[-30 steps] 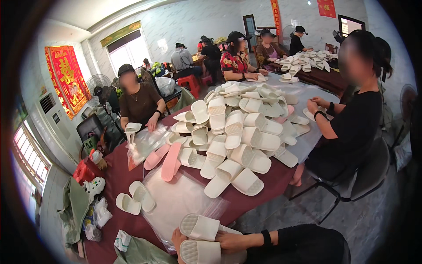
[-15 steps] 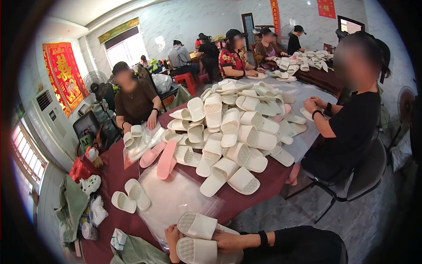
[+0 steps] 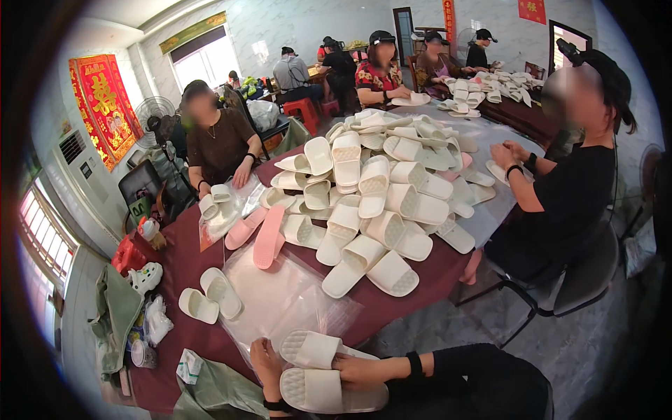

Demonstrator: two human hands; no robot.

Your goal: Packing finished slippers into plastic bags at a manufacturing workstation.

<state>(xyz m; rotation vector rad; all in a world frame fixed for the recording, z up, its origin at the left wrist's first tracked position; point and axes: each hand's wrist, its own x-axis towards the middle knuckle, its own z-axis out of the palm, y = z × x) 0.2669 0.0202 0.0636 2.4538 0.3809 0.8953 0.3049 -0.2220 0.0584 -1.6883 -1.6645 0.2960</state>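
At the lower edge my left hand (image 3: pixel 267 365) and my right hand (image 3: pixel 361 369) hold a pair of white slippers, soles up. The upper slipper (image 3: pixel 313 348) lies over the lower slipper (image 3: pixel 329 393). The left hand grips their left ends. Fingers of the right hand rest between the two at the right end. Just beyond them lie clear plastic bags (image 3: pixel 280 297) on the maroon table (image 3: pixel 183 259).
A big pile of white slippers (image 3: pixel 378 189) fills the table's middle, two pink slippers (image 3: pixel 260 236) to its left. A loose white pair (image 3: pixel 210 298) lies near left. One person (image 3: pixel 217 143) sits opposite, another (image 3: pixel 570 189) on a chair at right. Several people work behind.
My hands keep the same hold on the slipper pair. The view has shifted slightly. The person opposite has lowered a white pair toward a plastic bag.
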